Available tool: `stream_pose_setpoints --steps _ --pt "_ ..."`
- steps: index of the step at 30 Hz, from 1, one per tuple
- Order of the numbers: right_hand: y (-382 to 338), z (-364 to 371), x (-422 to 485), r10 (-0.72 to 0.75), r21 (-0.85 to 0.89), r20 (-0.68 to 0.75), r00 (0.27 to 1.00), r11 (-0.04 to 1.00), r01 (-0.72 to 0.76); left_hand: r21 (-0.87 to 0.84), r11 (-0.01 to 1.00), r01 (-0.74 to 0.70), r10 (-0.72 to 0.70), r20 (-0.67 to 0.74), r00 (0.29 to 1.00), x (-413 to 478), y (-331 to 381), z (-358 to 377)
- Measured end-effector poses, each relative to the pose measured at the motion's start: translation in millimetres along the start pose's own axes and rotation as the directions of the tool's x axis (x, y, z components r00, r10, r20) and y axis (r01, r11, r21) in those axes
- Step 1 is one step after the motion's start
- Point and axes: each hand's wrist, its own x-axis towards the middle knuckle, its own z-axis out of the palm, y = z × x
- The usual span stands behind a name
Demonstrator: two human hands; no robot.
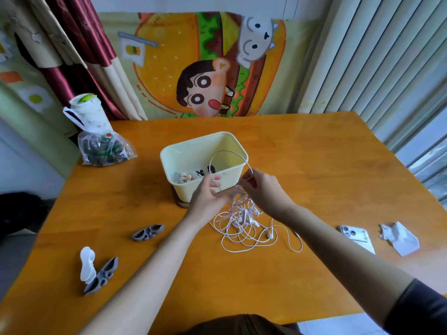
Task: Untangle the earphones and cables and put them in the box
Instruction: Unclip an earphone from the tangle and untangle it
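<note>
Item 1. Box (232,174): pale yellow, open-topped plastic. It stands upright near the middle of the orange wooden surface (314,170). On its floor we see a few small mixed objects (187,177), too small to identify.

Item 2. Earphone cables (242,222): thin white wires in one tangled mass, outside the box and just in front of it. The lower coils lie spread on the surface and the upper part is lifted. One earbud (269,236) rests at the right edge of the coils. A single loop (229,153) arcs from hand to hand above the box's open top.

Item 3. Left hand (205,199): raised at the box's near wall. Its fingers (214,178) are blurred, but they appear to pinch one end of the loop.

Item 4. Right hand (264,189): raised beside the left. Its fingers (247,176) are closed in a pinch on the other end of the loop, with the tangle hanging below.

Item 5. Other things on the surface:
- A grey clip (148,232) lies to the left of the cables.
- A white clip (87,262) touches a second grey one (102,276) at the near left.
- A phone (355,235) lies face down at the right, near a crumpled paper (399,239).
- A clear plastic bag (106,151) sits at the far left, with a paper cup (88,110) behind it.

Item 6. Backdrop: a cartoon burger cloth (208,64), a red and cream curtain (72,44) and vertical blinds (375,56).
</note>
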Motion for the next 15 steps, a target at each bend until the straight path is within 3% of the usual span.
stream_pose_setpoints --steps 4,11,15 --pt "1.4 3.5 -0.4 0.023 0.011 0.022 0.999 1.0 -0.024 -0.032 0.998 -0.052 0.057 0.178 0.982 -3.6 8.5 3.0" --pt "7.8 0.0 1.5 0.019 -0.004 0.044 0.999 1.0 -0.019 -0.249 0.961 0.115 -0.049 0.258 0.965 -12.2 17.3 6.8" --pt "7.2 1.2 0.6 0.052 0.023 0.029 0.998 0.998 -0.053 -0.305 0.949 0.077 0.002 0.25 0.968 -10.0 9.2 9.8"
